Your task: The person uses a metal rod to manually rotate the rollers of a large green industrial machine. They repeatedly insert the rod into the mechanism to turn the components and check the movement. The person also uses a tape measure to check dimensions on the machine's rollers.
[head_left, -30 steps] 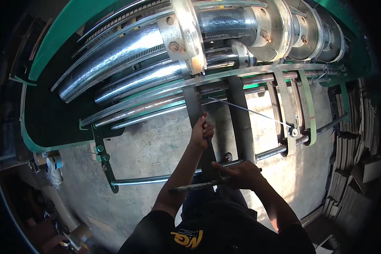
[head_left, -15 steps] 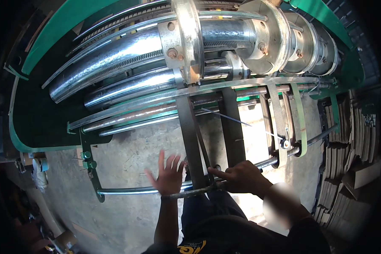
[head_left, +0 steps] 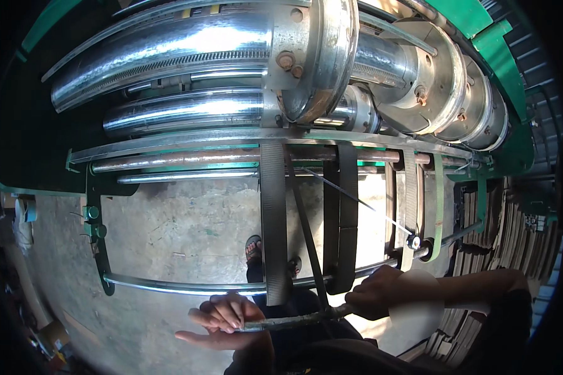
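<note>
A dark, worn metal bar [head_left: 288, 323] lies crosswise in front of my body. My right hand [head_left: 376, 292] is wrapped round its right end in a fist. At its left end, the fingers of my left hand [head_left: 228, 319] bend in against the bar tip, while the thumb sticks out to the left. A narrow black strap [head_left: 306, 234] slants down to the bar's right part. Just beyond my hands, wide black belts [head_left: 273, 225] hang looped between the upper rollers and a lower shiny rod [head_left: 187, 287].
Beyond the belts stands a green-framed machine with polished metal cylinders [head_left: 169, 44] and large metal discs [head_left: 319, 62]. Pale and green straps [head_left: 438, 206] hang to the right, near a small black knob [head_left: 413, 242]. Stacked cardboard [head_left: 519, 231] stands at the right.
My left hand has gone from spread fingers to bent fingers at the bar's end. My right hand, earlier pointing a finger, has closed round the other end. The bar sits lower in view.
</note>
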